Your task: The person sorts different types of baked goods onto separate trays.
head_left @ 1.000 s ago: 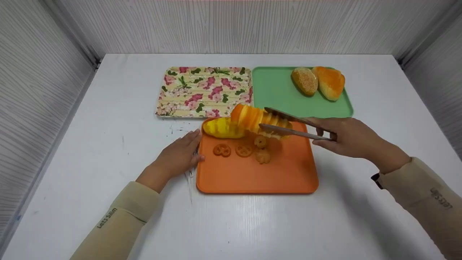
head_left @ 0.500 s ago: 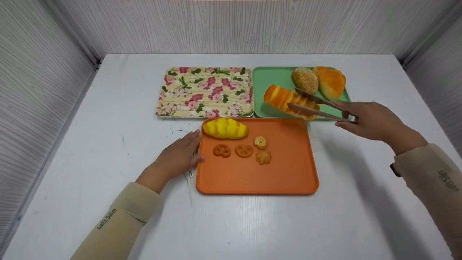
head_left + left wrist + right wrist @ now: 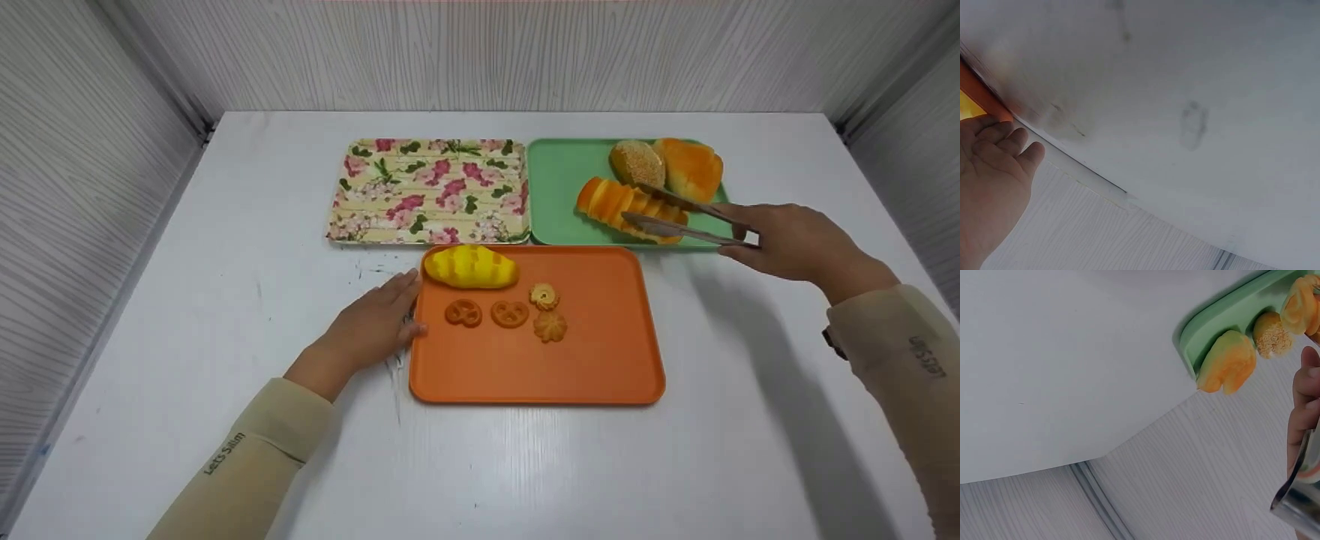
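Observation:
My right hand holds metal tongs, whose arms lie on both sides of a sliced orange loaf. The loaf is over the front right of the green tray; whether it rests on it I cannot tell. Behind it on that tray are a seeded bun and a golden bread roll. My left hand touches the left edge of the orange tray, its fingers extended. In the right wrist view, the tongs' rear end shows beside the fingers.
On the orange tray lie a yellow loaf, two pretzel-shaped cookies and two flower-shaped cookies. A floral tray stands left of the green one. Wood-grain panels enclose the white table at back and sides.
The right hand has carried the sliced loaf in the tongs from above the orange tray, right and back, to the green tray, beside the seeded bun. The left hand stays at the orange tray's edge.

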`<state>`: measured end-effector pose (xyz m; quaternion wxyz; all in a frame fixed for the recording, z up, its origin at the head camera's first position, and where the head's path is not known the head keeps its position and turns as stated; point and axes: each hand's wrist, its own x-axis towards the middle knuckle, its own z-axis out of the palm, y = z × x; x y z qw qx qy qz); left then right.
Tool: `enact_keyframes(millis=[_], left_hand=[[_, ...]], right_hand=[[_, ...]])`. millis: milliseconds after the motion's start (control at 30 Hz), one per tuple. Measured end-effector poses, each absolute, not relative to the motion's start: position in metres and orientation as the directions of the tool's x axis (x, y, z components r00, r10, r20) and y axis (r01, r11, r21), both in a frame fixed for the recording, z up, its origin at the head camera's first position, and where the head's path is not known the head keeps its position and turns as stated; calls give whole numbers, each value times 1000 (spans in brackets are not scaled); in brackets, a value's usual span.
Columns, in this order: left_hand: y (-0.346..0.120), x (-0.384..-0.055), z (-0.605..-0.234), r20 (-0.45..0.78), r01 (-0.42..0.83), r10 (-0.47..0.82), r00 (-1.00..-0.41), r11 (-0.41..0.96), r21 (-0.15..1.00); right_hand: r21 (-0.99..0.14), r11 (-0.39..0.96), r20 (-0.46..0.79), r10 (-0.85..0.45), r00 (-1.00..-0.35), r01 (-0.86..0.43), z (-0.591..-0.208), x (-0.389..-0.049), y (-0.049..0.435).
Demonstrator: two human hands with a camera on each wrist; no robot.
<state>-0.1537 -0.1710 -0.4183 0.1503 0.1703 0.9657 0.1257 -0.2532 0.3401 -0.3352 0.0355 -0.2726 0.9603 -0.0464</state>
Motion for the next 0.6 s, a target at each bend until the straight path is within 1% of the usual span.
enact_keyframes(millis=[133,367,600], left_hand=[[-171,-154,-419,-240,306,375,-895,910,281],[-171,-154,-418,-254,290,366,-895,911,292],[-171,-153,-418,-253,284,365,-896,909,305]], right_hand=[[-107,853,-61,-519,-853,-511,-338,-255,342],[-98,857,-78,-514,-854,-506,-341,-257,344],[-76,852,-61,-522,-851,-518,-341,-260,345]])
